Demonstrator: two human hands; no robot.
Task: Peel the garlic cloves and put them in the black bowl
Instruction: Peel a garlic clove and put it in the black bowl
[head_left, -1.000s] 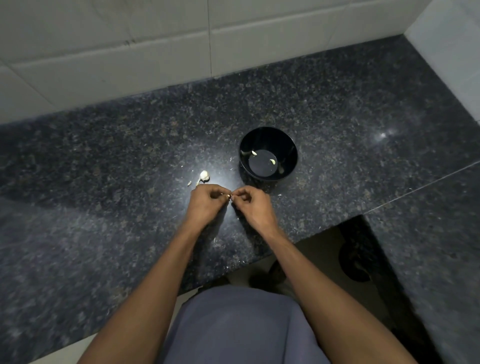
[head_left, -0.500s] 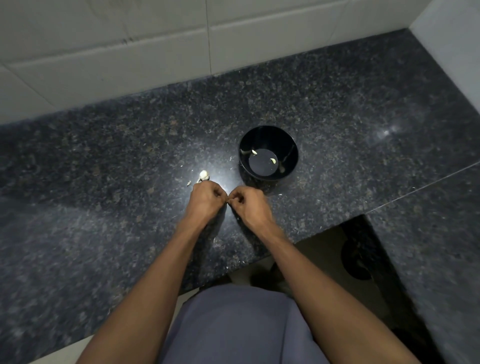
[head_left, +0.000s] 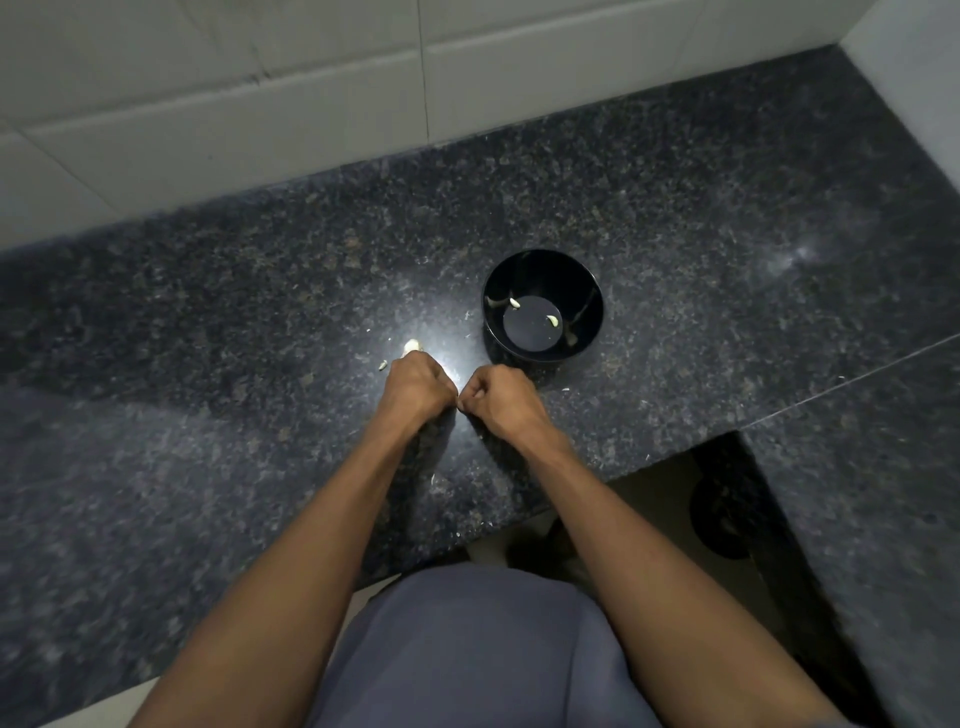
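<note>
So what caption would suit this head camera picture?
Left hand and right hand meet fingertip to fingertip above the granite counter, beside a black bowl holding two garlic cloves.

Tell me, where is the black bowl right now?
In the head view the black bowl stands on the dark granite counter, just beyond and right of the right hand.

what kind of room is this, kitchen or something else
Most likely a home kitchen: a dark speckled granite counter runs into a corner against a pale tiled wall, and a black bowl on it holds peeled garlic cloves.
</note>
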